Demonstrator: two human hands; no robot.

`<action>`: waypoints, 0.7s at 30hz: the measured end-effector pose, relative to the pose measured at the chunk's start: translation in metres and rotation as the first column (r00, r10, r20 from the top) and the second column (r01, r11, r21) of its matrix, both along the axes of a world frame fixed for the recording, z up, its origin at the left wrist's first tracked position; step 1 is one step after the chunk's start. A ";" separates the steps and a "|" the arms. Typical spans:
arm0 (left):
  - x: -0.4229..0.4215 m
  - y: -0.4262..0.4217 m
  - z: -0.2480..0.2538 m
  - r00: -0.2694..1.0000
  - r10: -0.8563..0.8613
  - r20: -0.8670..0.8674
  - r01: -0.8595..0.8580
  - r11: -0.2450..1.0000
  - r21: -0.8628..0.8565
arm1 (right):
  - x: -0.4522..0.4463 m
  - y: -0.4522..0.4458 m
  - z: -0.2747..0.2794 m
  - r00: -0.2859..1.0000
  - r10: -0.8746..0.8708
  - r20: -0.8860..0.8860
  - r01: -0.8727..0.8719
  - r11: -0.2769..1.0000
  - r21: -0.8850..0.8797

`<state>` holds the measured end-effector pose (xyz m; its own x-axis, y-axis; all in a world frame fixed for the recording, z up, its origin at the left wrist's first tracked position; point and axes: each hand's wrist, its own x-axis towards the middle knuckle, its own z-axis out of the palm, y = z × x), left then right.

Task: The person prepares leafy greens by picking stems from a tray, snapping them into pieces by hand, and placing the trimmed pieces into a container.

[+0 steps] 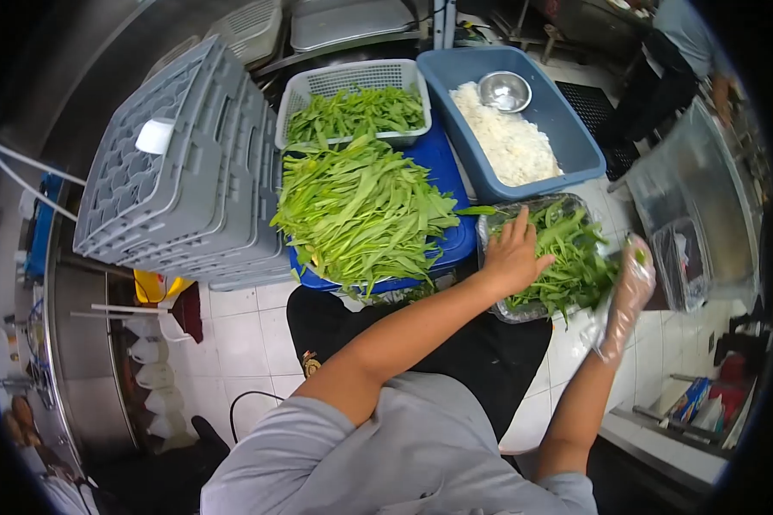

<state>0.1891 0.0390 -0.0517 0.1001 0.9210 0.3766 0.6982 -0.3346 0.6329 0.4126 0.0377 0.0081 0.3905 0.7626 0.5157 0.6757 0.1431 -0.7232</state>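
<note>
My bare left hand (514, 257) is open, fingers spread, over the left part of a clear plastic tray (524, 314) of cut leafy greens (567, 253). To the right of that tray, my right hand (634, 287) wears a clear plastic glove. Its fingers are closed around a small bit of green (639, 256). A large heap of long leafy greens (361, 215) lies on a blue lid (459, 245) left of the tray. Behind the heap, a pale basket (356, 67) holds more greens.
A blue-grey tub (580, 142) with white shreds and a metal bowl (504, 91) stands behind the tray. Grey stacked racks (180, 172) rise at left. A clear bin (704, 180) is at right. A person in dark trousers (648, 81) stands at the upper right.
</note>
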 end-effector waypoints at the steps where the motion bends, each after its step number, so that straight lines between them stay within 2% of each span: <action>1: 0.002 0.001 -0.006 0.994 0.060 -0.090 -0.049 0.991 0.122 | 0.005 -0.011 0.007 0.969 0.019 -0.245 -0.051 0.991 -0.124; 2: -0.007 0.000 -0.005 0.999 0.031 -0.043 -0.025 0.991 0.135 | 0.029 -0.016 -0.008 0.945 -0.035 -0.327 -0.051 0.967 -0.250; 4: -0.043 -0.010 0.000 0.998 -0.041 0.043 0.034 0.987 0.160 | 0.041 -0.031 -0.021 0.778 0.105 -0.620 -0.231 0.965 -0.126; 6: -0.095 -0.021 -0.001 0.998 -0.015 0.066 0.005 0.988 0.152 | 0.025 -0.040 -0.017 0.606 0.090 -0.791 -0.253 0.964 -0.084; 7: -0.124 -0.027 0.000 0.998 0.050 0.035 -0.055 0.985 0.164 | 0.016 -0.045 -0.015 0.507 0.083 -0.858 -0.260 0.964 -0.060; 8: -0.154 -0.034 0.002 0.993 0.114 0.005 -0.113 0.977 0.180 | 0.008 -0.045 -0.020 0.416 0.166 -0.894 -0.332 0.943 0.021; 9: -0.185 -0.040 0.008 0.974 0.179 -0.136 -0.144 0.961 0.238 | 0.001 -0.044 -0.026 0.316 0.244 -0.917 -0.394 0.913 0.108; 10: -0.210 -0.047 0.010 0.955 0.259 -0.144 -0.231 0.955 0.183 | -0.008 -0.043 -0.030 0.210 0.319 -0.924 -0.443 0.874 0.201; 11: -0.231 -0.053 0.011 0.929 0.335 -0.157 -0.316 0.940 0.130 | -0.018 -0.043 -0.031 0.161 0.317 -0.935 -0.500 0.843 0.200; 12: -0.246 -0.057 0.009 0.917 0.367 -0.160 -0.360 0.930 0.072 | -0.030 -0.040 -0.035 0.253 0.318 -0.914 -0.538 0.831 0.140; 14: -0.265 -0.061 0.002 0.891 0.315 -0.327 -0.319 0.947 0.043 | -0.064 -0.033 -0.036 0.245 0.346 -0.906 -0.570 0.807 0.154; 16: -0.264 -0.060 -0.007 0.860 0.272 -0.432 -0.270 0.960 0.067 | -0.106 -0.036 -0.012 0.293 0.373 -0.880 -0.639 0.762 0.110; 20: -0.259 -0.050 -0.014 0.769 0.191 -0.609 -0.232 0.973 0.013 | -0.142 -0.045 0.002 0.241 0.393 -0.888 -0.773 0.630 0.069; 21: -0.262 -0.046 -0.013 0.792 0.235 -0.564 -0.249 0.967 0.053 | -0.147 -0.047 0.001 0.206 0.390 -0.897 -0.799 0.597 0.076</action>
